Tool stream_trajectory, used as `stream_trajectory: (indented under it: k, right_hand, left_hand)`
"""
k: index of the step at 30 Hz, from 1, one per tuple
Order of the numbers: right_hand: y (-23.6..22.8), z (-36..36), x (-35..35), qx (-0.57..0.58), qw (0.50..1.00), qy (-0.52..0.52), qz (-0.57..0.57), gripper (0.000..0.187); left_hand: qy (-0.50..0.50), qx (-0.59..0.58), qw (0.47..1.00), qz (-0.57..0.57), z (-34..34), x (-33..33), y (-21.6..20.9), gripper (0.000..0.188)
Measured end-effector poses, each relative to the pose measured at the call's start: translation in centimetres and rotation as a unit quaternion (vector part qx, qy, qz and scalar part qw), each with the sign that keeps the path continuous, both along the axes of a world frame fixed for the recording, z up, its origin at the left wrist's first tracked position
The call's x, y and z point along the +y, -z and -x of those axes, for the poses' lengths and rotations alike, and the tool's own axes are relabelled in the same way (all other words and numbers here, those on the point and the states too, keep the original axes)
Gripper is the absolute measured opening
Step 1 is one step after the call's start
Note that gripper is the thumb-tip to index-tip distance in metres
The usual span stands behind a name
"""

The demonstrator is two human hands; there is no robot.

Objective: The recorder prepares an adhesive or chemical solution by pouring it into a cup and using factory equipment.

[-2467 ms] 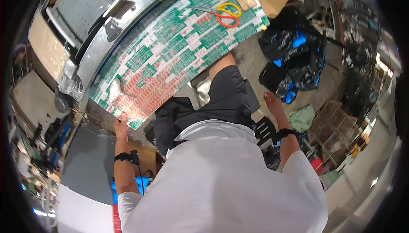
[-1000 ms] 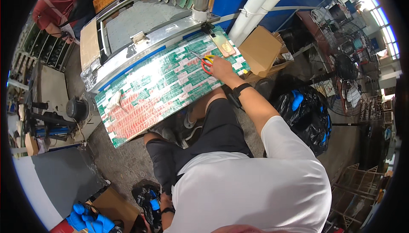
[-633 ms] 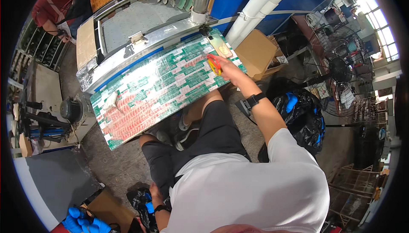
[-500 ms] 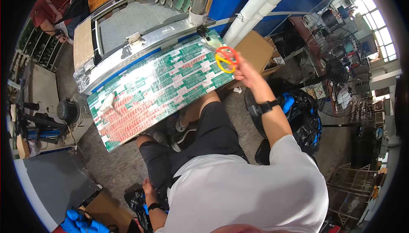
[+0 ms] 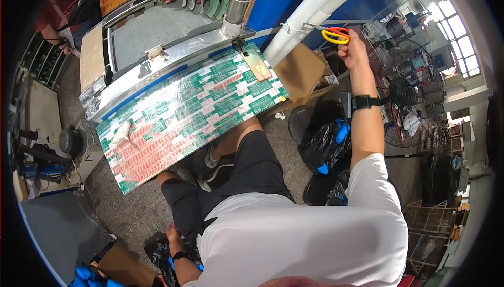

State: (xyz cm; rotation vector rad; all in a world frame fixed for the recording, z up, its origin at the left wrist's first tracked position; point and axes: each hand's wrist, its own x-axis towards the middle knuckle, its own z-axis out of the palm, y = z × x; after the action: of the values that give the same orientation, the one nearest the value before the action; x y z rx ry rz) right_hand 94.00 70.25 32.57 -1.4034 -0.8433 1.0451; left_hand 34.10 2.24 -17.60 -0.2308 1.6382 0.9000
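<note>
A pair of scissors with red and yellow handles [image 5: 336, 36] is held up in my right hand [image 5: 354, 50], its fingers closed round the loops. The blades point left, close to the white pipes [image 5: 310, 16]. To the left stands a work table covered in green, white and red printed film [image 5: 189, 108]. On its far right corner lies a gold phone [image 5: 255, 65], and a small white object [image 5: 123, 132] lies near its left end. My left hand [image 5: 172, 233] hangs low beside my thigh by a black plastic bag [image 5: 160, 251]; its fingers look loosely extended and hold nothing.
A metal flask [image 5: 239, 3] stands on the machine's rail behind the table. Cardboard boxes [image 5: 299, 74] and black bags with blue pieces [image 5: 328, 145] sit at right, near wire-caged fans [image 5: 407, 90]. At far left are a motor [image 5: 73, 141] and another person's hand [image 5: 65, 45].
My right hand has carried the scissors up and right, off the table's corner to beside the white pipes. The phone now shows fully. The view has shifted slightly; my left hand stays low.
</note>
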Motion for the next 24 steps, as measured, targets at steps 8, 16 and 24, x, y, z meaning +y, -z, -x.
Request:
stream_trajectory:
  k: [8, 16, 24]
  right_hand:
    - [-5.2, -1.1, 3.9, -0.133, 0.988, -0.042, 0.071, 0.041]
    - [-3.1, 0.6, 9.1, -0.097, 0.991, -0.032, 0.082, 0.043]
    - [-0.4, 2.1, 12.3, -0.024, 0.997, -0.048, 0.05, 0.038]
  left_hand:
    - [-0.026, 0.102, 0.994, 0.026, -1.0, -0.8, -2.1, 0.04]
    - [-0.015, 0.02, 0.994, 0.104, -0.7, -1.9, -1.0, 0.036]
    - [-0.038, 0.06, 0.997, -0.009, -0.6, -0.2, -4.1, 0.038]
